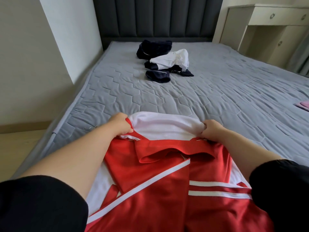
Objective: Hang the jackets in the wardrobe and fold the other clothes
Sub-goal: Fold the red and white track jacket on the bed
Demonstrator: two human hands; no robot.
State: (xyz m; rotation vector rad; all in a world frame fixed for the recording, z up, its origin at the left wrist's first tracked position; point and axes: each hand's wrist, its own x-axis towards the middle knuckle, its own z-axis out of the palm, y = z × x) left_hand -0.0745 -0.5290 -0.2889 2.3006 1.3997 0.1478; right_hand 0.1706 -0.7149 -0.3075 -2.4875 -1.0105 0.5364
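Head view: left hand (pixel 120 124) and right hand (pixel 212 129) apart, each gripping red jacket (pixel 160 181) at white lining edge, near bed (pixel 217 97) end; likely straightening for hanger (none seen); pile (pixel 164 61) unfolded; next needs lift.

hands: left (pixel 120 124), right (pixel 212 130) grip red jacket (pixel 160 178) | bed (pixel 217 91) | dark-and-white clothes pile (pixel 164 62) beyond

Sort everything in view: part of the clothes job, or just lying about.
Job: red and white garment, gripped by left hand and right hand; navy and white clothes pile; grey bed.
Lying about: cream dresser; dark headboard; pink item at right edge.
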